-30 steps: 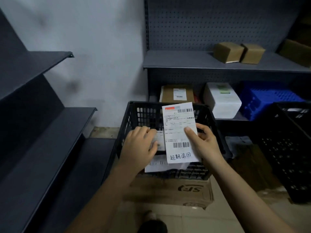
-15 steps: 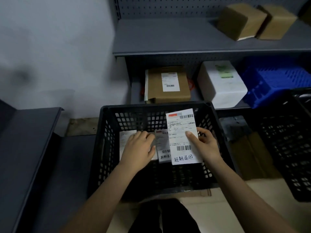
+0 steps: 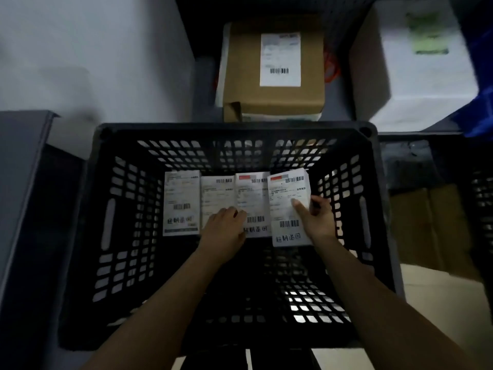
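Your right grip (image 3: 317, 220) is clamped on the rightmost packet (image 3: 286, 188), thumb across its label, inside the black crate (image 3: 234, 126) near the crate's right wall. The label carries a red strip on top, two barcodes and four handwritten Chinese characters at the bottom; the small print is too fine to read. Your left grip (image 3: 225, 231) lies with fingers bent on the second packet (image 3: 216, 193) and third packet (image 3: 252, 193) mid-crate; cannot tell if it is clamped on either or just resting. The first packet (image 3: 181, 201) sits toward the crate's left wall, with the same handwriting. All four stand in a row. Behind the crate is a cardboard box (image 3: 245, 76) with a barcode label, text blurred.
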`<state>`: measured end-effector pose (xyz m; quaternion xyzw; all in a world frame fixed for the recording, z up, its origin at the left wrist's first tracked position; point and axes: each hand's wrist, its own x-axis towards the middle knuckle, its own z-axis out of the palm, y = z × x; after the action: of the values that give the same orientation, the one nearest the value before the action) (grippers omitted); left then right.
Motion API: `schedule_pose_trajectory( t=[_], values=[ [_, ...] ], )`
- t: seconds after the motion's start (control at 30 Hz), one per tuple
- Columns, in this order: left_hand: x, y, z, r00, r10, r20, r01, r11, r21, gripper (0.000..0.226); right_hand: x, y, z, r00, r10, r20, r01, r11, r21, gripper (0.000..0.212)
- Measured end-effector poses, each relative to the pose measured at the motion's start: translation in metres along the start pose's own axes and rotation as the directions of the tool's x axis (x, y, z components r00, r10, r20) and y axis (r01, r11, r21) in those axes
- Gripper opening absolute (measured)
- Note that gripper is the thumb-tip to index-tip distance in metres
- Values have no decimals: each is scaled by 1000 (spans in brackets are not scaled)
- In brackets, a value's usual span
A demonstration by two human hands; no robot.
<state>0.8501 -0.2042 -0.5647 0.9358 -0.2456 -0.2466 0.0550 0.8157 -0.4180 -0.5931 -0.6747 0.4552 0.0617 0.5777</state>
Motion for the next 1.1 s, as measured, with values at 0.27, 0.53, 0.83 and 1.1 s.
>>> schedule_pose_trajectory(
  t=[0.27, 0.53, 0.83, 1.1],
  values=[
    [29, 9, 53, 995, -35, 93, 36, 999, -5, 77, 43, 31, 7, 998, -31, 50, 36, 995, -95, 36],
    [32, 0, 71, 1000, 20, -9, -19, 994, 112, 87, 43, 41, 23, 994, -105, -29, 90, 945, -315, 50],
    [24, 6, 46, 989, 97, -111, -83, 989, 126, 59, 17, 22, 7, 965, -210, 159, 263, 738, -622, 57],
    [-22, 11, -32, 908, 231, -350, -181, 969, 170, 41, -74, -27, -7, 807, -492, 326, 562, 472, -680, 31]
  ],
)
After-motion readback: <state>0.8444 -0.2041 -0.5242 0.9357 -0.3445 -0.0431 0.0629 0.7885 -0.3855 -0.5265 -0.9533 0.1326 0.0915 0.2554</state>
